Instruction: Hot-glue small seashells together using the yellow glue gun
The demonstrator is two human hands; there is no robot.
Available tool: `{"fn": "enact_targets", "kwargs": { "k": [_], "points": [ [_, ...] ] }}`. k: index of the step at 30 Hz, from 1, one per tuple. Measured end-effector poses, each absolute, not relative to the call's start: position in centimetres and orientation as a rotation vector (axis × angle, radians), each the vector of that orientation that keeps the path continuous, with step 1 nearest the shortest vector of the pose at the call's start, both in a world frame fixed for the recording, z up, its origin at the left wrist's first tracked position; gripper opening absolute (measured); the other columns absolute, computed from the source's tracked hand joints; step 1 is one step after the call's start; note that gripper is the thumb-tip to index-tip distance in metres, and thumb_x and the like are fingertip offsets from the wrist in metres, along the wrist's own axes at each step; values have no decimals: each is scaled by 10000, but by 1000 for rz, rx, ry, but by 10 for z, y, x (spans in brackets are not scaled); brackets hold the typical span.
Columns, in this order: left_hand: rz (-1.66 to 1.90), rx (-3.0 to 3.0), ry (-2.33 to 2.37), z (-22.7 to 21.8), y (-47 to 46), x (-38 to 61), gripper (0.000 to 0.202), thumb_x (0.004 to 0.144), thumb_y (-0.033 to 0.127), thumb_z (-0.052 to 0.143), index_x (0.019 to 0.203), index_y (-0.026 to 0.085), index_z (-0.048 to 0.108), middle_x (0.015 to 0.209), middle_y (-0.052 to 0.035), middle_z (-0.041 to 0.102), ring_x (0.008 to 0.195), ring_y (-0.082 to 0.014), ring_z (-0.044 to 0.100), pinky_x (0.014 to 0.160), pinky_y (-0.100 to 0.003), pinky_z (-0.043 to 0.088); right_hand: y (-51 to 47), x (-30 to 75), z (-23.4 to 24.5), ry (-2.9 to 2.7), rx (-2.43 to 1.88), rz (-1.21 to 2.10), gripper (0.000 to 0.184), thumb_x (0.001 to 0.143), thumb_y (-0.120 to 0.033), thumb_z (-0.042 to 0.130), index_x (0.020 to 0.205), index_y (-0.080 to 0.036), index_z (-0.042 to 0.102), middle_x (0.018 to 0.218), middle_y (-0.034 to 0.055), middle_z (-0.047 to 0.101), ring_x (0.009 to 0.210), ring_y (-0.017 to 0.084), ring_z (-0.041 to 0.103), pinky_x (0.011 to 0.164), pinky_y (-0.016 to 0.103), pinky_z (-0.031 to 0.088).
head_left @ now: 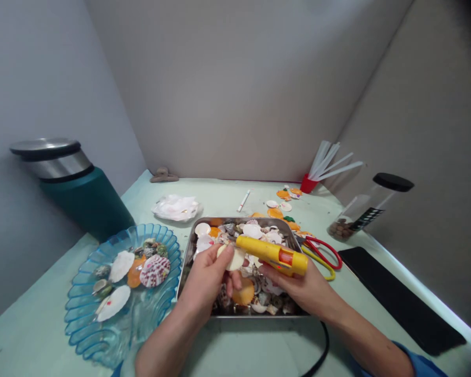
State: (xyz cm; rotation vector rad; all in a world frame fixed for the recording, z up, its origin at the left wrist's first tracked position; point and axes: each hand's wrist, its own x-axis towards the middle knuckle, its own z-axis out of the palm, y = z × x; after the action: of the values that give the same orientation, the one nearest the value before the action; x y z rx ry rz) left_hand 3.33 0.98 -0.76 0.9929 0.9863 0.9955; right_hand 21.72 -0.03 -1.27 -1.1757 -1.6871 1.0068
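My left hand (210,275) pinches a cream-white seashell (234,257) between thumb and fingers. In my right hand (304,285) is a yellow hot glue gun (272,254), its tip pointing left, close to that shell; whether it touches cannot be made out. Both hands are over a metal tray (259,316) filled with many shells, white, orange and grey. An orange shell (243,292) lies in the tray just below my fingers. A black cord (322,350) runs down below my right wrist.
Left stands a blue scalloped plate (76,309) bearing several shells, behind it a teal bottle (82,204). Beyond the tray are a white bundle (176,207) and a marker (244,201). Scissors (325,254), a red cup (308,184) of glue sticks, a jar (361,212) and a black slab (400,298) are right.
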Motion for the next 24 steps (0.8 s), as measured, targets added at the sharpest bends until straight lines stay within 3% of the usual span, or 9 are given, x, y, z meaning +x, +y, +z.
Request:
{"fn": "enact_targets", "kwargs": {
  "k": [6,12,24],
  "points": [
    [975,999,990,-10,10,34,267,834,429,515,753,176,494,431,28,554,324,-68,386,349,-173,256,-2,217,-12,-1837,-1213,887,133,851,-337,583,843,-205,595,707,-16,586,613,143,526,559,254,458],
    [1005,1022,1020,-7,10,33,305,824,453,518,760,156,536,437,18,557,331,-74,395,353,-183,267,-2,218,-9,-1883,-1235,794,179,858,-349,565,761,-204,527,658,-27,519,565,126,470,486,235,389],
    [1012,1025,1048,-6,11,32,296,826,433,514,800,141,550,442,15,565,328,-73,389,357,-185,263,-3,218,-9,-1958,-1188,695,129,871,-313,548,798,-207,533,689,-22,553,593,133,504,549,241,404]
  ]
}}
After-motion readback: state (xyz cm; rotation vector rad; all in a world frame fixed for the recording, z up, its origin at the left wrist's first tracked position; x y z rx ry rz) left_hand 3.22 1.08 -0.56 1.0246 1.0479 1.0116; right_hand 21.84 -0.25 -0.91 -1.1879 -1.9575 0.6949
